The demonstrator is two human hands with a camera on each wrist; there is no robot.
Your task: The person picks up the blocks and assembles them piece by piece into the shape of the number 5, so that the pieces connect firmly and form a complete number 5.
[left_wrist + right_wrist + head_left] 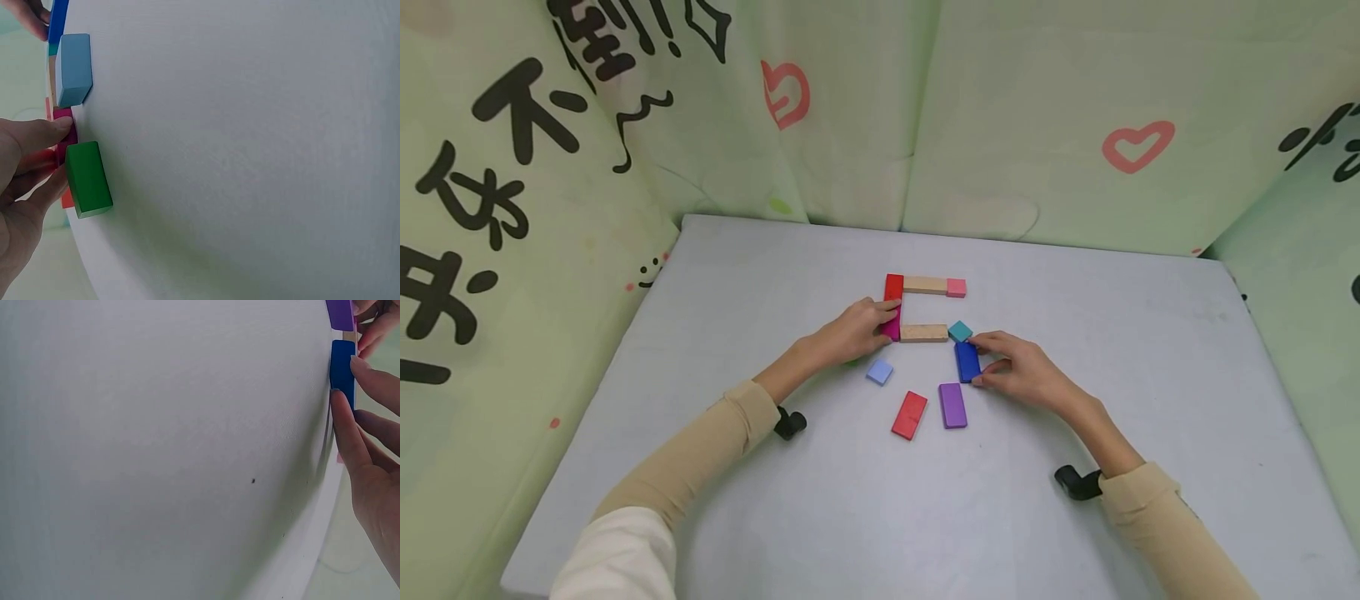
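My left hand [859, 332] pinches a magenta block [891, 329], with the thumb at its near end and the fingers along it. A red block [894, 286] continues the line beyond it. Two plain wooden blocks run to the right from this line: the far one [925, 285] meets a pink cube [956, 287], the near one [923, 333] reaches a teal cube [960, 331] turned at an angle. My right hand [1022, 368] pinches a dark blue block [967, 362] by its right side and ends, just below the teal cube.
Nearer the body lie a purple block [952, 406], a second red block [909, 416] and a light blue block [879, 372]. A green block [89, 179] sits beside the left hand, mostly hidden in the head view. Printed curtains [1000, 125] surround the white table [865, 517].
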